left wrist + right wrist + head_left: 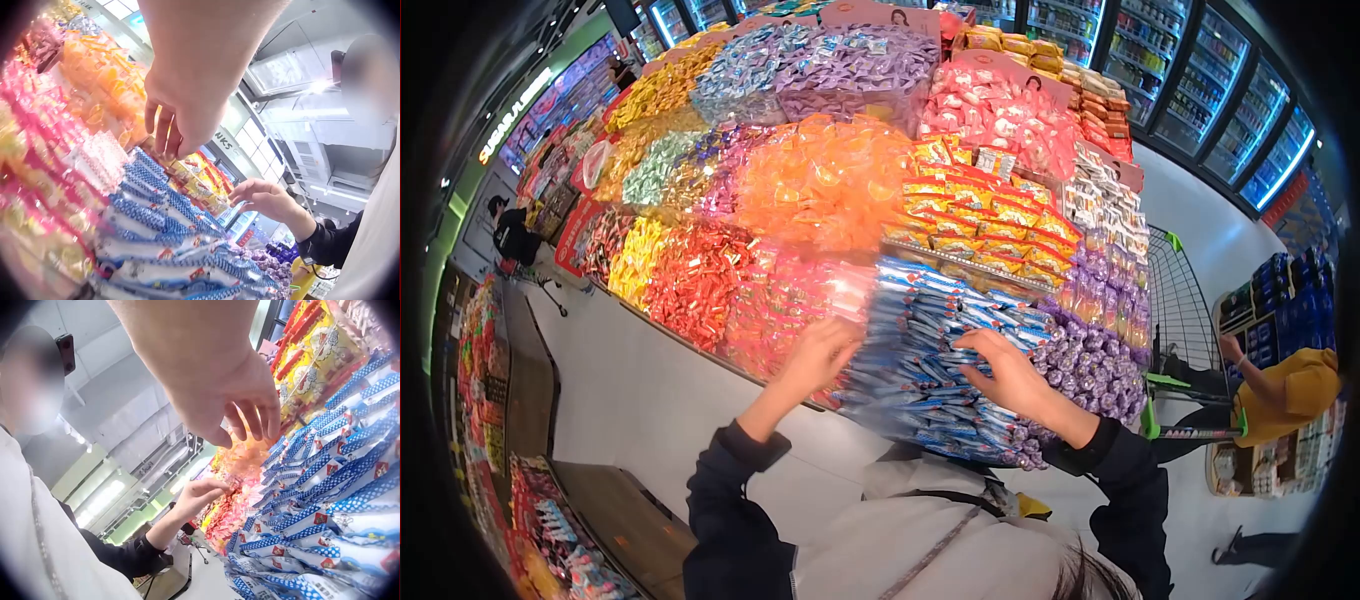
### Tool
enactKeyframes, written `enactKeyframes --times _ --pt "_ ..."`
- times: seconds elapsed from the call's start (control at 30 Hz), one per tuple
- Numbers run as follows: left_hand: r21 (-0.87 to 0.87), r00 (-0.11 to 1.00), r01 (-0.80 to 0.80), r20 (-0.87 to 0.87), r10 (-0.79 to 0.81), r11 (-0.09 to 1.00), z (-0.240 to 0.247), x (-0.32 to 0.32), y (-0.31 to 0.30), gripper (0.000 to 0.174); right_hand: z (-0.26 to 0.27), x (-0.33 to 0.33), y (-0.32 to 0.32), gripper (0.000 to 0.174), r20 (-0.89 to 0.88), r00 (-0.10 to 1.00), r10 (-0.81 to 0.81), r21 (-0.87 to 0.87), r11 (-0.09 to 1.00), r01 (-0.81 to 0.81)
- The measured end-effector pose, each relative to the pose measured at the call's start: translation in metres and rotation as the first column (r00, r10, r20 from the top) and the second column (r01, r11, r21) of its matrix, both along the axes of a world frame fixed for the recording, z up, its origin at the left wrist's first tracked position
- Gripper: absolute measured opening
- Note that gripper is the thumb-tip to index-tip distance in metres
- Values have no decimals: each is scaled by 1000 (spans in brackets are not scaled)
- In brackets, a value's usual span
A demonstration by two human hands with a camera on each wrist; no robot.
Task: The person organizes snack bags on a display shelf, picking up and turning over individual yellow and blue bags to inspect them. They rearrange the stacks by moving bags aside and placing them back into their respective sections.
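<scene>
Looking first at the head view, we see our left hand [820, 355] at the left edge of a sloping heap of blue-and-white packets [930, 370], low in the middle of the frame. Our right hand [1005, 375] is at its right edge, just beside the purple candies [1095, 365]. Both hands have their fingers bent over the top packets, but we cannot tell from here whether they touch them or only hover. The heap leans toward us, so we judge that a push from either side could make packets slide down to the floor.

In the left wrist view, the left hand [181, 106] is at the upper middle. Its fingers [164, 128] hang close together and loosely bent, pinching nothing, just above the blue-and-white packets [162, 231]. The right hand [265, 199], at the middle right, has its fingers a little spread. Pink candies [31, 125] lie beside the heap at the left, and a careless sweep could mix the two.

In the right wrist view, the right hand [237, 394] is at the top. Its fingers [256, 419] are curved and near each other, holding nothing, above the blue-and-white packets [312, 506]. The left hand [203, 490] is at the middle, near the orange candies [247, 453]. The wrappers look smooth, so we think a weak hold could let one slip.
</scene>
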State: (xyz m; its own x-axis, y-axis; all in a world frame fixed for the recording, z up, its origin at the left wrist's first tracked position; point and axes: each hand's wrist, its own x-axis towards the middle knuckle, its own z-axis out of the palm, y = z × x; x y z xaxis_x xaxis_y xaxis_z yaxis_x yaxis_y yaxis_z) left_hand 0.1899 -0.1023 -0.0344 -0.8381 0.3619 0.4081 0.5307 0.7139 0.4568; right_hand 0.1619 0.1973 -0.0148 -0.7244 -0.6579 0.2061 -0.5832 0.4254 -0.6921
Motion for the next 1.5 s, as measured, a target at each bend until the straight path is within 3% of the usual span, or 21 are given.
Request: enactKeyframes --times 0.13,0.33,0.4,0.6,0.7,0.83,0.97,1.0,1.1,1.2,1.3,1.4,1.5 --pt "-95 982 -31 -191 12 995 56 -51 15 12 15 -10 21 25 59 998 -14 -73 997 18" --pt "-139 945 -153 -311 104 978 119 -169 46 15 38 -47 37 20 14 999 -34 -187 982 37" --pt "-259 967 -201 -208 149 945 123 -208 51 18 45 -58 36 19 16 1000 -17 -209 978 20" --pt "-366 940 -311 18 341 877 120 -260 71 21 44 -89 33 19 35 999 9 -216 976 -1" --pt "-458 949 -234 83 303 857 107 -300 75 23 43 -104 36 18 -28 1000 13 -197 980 -19" --pt "-448 933 -273 92 348 851 100 -316 84 26 47 -119 39 16 113 993 -18 -271 961 48" --pt "-488 889 -222 254 380 844 118 -300 97 29 45 -133 47 16 149 988 -29 -272 960 69" --pt "-514 918 -199 201 343 834 93 -329 91 31 44 -135 48 16 142 989 -27 -269 961 65" --pt "-546 902 -213 210 378 811 84 -341 89 32 46 -136 49 16 181 983 -33 -283 955 85" --pt "-563 799 -159 410 440 811 89 -348 91 53 40 -140 47 16 178 984 -4 -321 945 62" --pt "-511 788 -118 474 394 851 80 -358 86 53 43 -139 43 16 177 984 9 -319 947 48" --pt "-406 944 -22 293 153 914 66 -364 80 23 45 -138 39 17 148 989 17 -287 957 26" --pt "-190 936 4 346 63 982 68 -356 87 26 44 -136 36 17 158 987 29 -313 949 22"
